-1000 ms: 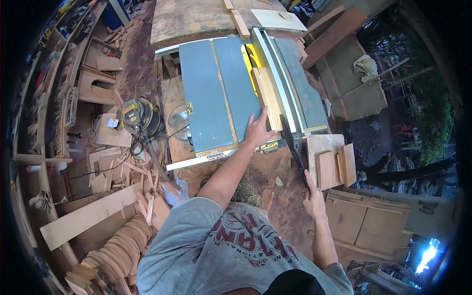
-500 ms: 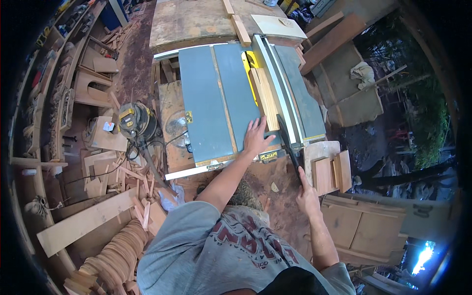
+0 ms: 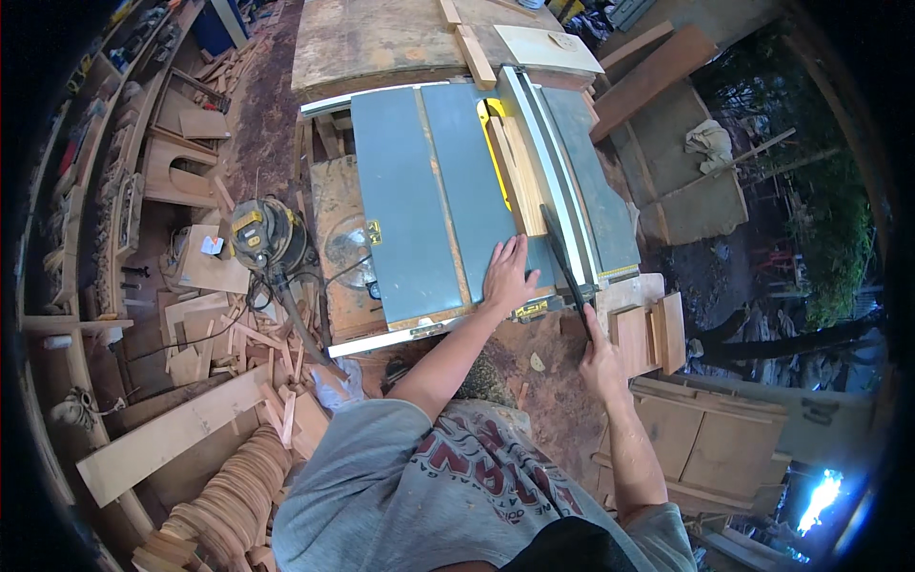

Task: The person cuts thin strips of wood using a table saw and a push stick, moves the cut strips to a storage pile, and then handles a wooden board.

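Note:
A light wooden strip lies lengthwise on the grey table saw top, against the silver rip fence. It covers much of the yellow throat plate, and a dark lengthwise line shows along it. The blade itself is hidden. My right hand grips a black push stick, whose far tip meets the strip's near right end. My left hand rests on the saw top with fingers stretched out. Its fingertips sit right by the strip's near end; whether they touch it I cannot tell.
Beyond the saw stands a wooden outfeed table bearing a wood block. A yellow-and-black shop vacuum is on the left, among offcuts. Wood pieces lie by the fence's near end. Stacked curved wood parts fill the lower left.
The strip has slid a little farther along the fence, away from me, with the push stick behind it. My left hand's fingertips have dropped back from the strip's side to its near end.

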Tool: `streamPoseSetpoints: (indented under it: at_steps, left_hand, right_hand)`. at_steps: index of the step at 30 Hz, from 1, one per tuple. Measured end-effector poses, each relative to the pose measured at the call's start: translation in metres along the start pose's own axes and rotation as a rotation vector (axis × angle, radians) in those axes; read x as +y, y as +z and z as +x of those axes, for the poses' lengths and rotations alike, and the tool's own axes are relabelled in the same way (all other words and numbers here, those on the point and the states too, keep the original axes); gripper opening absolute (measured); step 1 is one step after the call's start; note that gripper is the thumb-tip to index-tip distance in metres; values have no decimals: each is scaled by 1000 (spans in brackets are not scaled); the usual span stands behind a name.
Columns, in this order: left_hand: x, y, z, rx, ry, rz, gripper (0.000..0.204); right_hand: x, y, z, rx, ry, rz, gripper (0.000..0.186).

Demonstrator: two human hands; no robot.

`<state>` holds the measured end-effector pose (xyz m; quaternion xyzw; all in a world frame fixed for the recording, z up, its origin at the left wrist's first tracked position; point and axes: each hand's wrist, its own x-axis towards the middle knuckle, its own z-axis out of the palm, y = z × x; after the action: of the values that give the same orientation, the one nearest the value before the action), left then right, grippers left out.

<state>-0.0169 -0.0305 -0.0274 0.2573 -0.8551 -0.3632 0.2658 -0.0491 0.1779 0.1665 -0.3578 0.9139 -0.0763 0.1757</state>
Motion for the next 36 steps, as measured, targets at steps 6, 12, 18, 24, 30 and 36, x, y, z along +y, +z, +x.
streamPoseSetpoints:
  at_steps: [6,12,18,24,30,36]
  left_hand:
    - [2,-1,1,-40,-22,-7,78]
    - [-5,-2,0,28,0,-60,67]
    - [23,-9,-37,95,-230,-486,33]
    - [-67,49,-199,-659,-949,-1322,41]
    - [-170,78,-191,487,-1507,-1754,63]
    - [-165,75,-162,452,-1214,-1917,64]
  right_hand:
    - [-6,0,18,-12,4,-11,90]
    - [-17,0,38,45,-61,-21,85]
    - [-11,10,57,67,-36,-22,84]
    - [-37,-4,65,32,14,-80,90]
    - [-49,-14,78,-22,81,-29,84]
    - [-36,-4,93,14,36,-45,82]
